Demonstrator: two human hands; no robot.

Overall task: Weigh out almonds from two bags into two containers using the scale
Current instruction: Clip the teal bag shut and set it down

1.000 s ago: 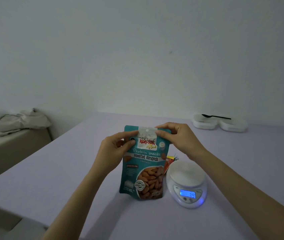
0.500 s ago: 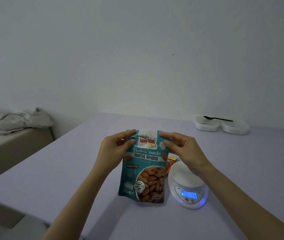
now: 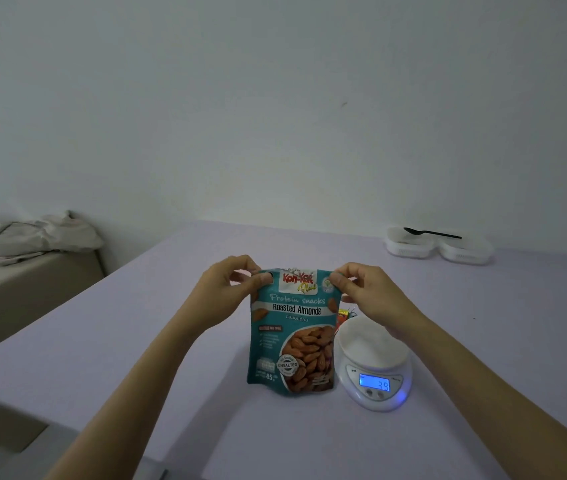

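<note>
1. Lilac tabletop point(image 3: 136, 358) carries the teal roasted-almond bag point(image 3: 292, 341), upright just beside the scale.
2. Left hand point(image 3: 226, 289) and right hand point(image 3: 368, 292) each pinch a top corner, probably to pull the seal open.
3. Digital scale point(image 3: 375, 375) is lit, ready for weighing.
4. Two white containers point(image 3: 438, 247), a black spoon point(image 3: 431, 233) across them, wait well apart.

Teal bag point(image 3: 292, 330) (brown almonds pictured), white scale point(image 3: 374, 368).

dim, bluish cast | soft shadows | wide-angle bending at edges | slightly soft
</note>
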